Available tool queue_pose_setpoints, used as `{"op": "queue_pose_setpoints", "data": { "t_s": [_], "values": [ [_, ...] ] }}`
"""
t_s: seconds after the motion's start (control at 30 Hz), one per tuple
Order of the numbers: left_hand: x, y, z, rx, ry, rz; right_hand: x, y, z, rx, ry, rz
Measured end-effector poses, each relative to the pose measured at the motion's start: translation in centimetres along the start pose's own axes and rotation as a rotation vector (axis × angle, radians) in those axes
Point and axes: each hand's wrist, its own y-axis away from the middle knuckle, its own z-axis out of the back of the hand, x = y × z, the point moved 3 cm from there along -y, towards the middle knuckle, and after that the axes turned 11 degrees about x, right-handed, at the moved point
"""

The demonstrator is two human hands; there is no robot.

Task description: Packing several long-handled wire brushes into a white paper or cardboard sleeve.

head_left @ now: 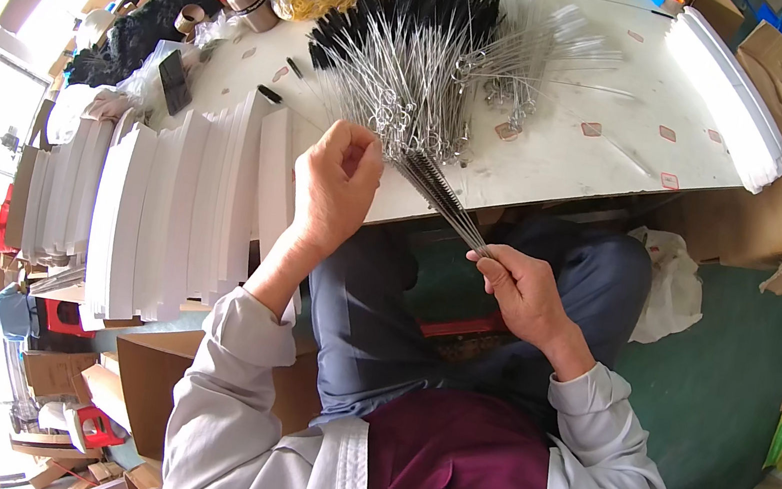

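My right hand (526,290) is closed round the wire ends of a small bundle of thin wire brushes (444,194). Their dark bristled ends point up and left, over the table's near edge. Left of those tips, my left hand (338,181) is raised with its fingers curled in; anything inside them is hidden. Just beyond both hands lies a big heap of wire brushes (408,65), black bristles at the far side, looped wire ends toward me. Beside it on the right is a looser pile of wire brushes with pale, clear-looking ends (541,49).
Long white boxes (176,207) stand in rows at the table's left. More long white pieces (726,97) are stacked at its right edge, beside open cardboard (760,214). A metal flask (250,1), tape rolls and plastic bags sit at the far left. Two short black brushes (270,95) lie apart.
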Motion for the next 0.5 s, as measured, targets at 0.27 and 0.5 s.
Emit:
{"op": "queue_pose_setpoints", "data": {
  "t_s": [0.27,0.5],
  "values": [
    [-1.9,3.6,-0.5,0.051,-0.692,-0.738,-0.2,0.2,-0.6,0.006,0.015,-0.035],
    [0.4,7.3,2.7,0.041,-0.661,-0.315,-0.8,0.8,-0.4,0.031,-0.014,-0.074]
  ]
}}
